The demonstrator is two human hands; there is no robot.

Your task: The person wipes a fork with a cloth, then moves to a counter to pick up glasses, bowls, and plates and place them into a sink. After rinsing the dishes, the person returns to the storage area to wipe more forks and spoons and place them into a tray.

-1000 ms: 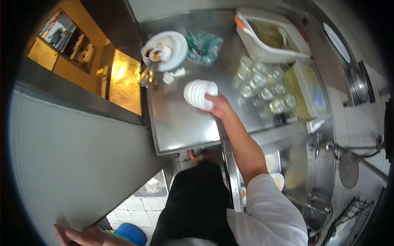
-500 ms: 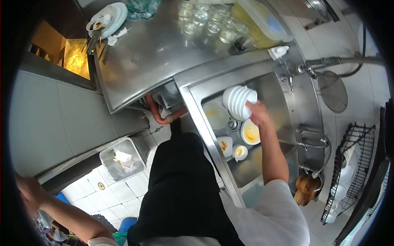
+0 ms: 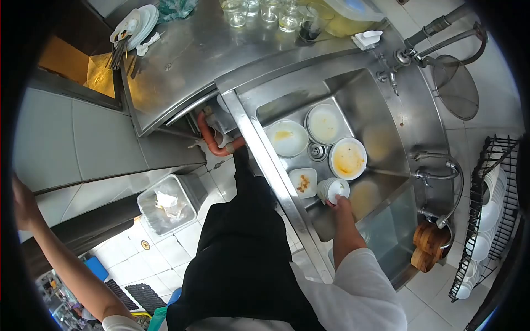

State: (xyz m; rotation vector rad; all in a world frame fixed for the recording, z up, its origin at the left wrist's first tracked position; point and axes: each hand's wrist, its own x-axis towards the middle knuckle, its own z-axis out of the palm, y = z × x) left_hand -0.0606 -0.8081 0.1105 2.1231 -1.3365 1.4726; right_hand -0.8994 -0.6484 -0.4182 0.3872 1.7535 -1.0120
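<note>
At the near end of the sink basin, my right hand [image 3: 339,204] is closed on a short stack of small white bowls [image 3: 334,190]. Left of it lies a square white dish [image 3: 303,182] with brown food scraps. Behind are a white bowl with orange residue [image 3: 349,159], a stack of white bowls [image 3: 326,122] and a round white plate with a yellow smear [image 3: 287,138]. Far from the sink, my left hand [image 3: 23,203] is raised beside the tiled wall at the left edge of view; its fingers are mostly hidden by the dark border.
Several glasses [image 3: 270,11] and a soiled plate stack [image 3: 141,25] stand on the steel counter [image 3: 193,58]. A water-filled basin [image 3: 389,231] adjoins the sink. Faucets [image 3: 428,176], a strainer [image 3: 455,88] and a dish rack [image 3: 486,220] are rightward. A waste bin [image 3: 168,204] stands left.
My right hand has let go of the larger bowl stack, which now rests in the sink, and moved nearer to me onto the small bowls. The view has shifted; my left arm is higher.
</note>
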